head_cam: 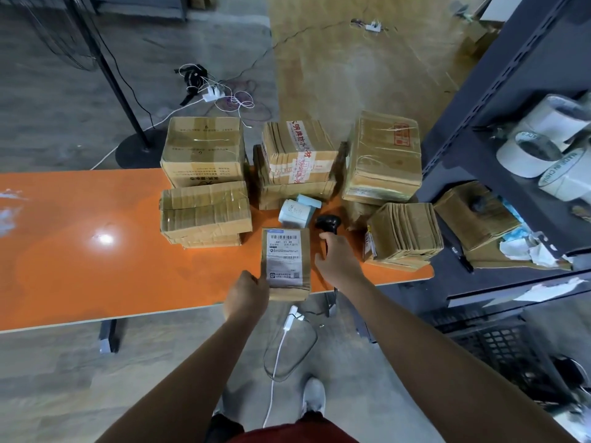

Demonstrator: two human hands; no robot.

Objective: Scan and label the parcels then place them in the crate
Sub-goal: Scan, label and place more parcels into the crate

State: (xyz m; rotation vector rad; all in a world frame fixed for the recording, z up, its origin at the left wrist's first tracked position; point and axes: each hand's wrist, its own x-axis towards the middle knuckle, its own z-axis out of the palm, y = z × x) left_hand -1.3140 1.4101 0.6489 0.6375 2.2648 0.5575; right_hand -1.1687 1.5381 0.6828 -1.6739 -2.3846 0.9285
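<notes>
A small brown parcel [285,263] with a white shipping label on top lies at the front edge of the orange table [80,244]. My left hand [245,294] grips its near left corner. My right hand [337,259] holds the handle of a black barcode scanner [328,224], just right of the parcel, with the scanner head pointing away from me. A pale blue label printer [295,211] sits behind the parcel. A black crate [505,350] stands on the floor at the lower right, under the shelf.
Several taped cardboard boxes [204,174] are stacked at the back of the table and to the right [403,238]. A dark metal shelf [499,129] at right holds tape rolls [540,145] and a box. Cables and a white power strip [292,318] lie on the floor below.
</notes>
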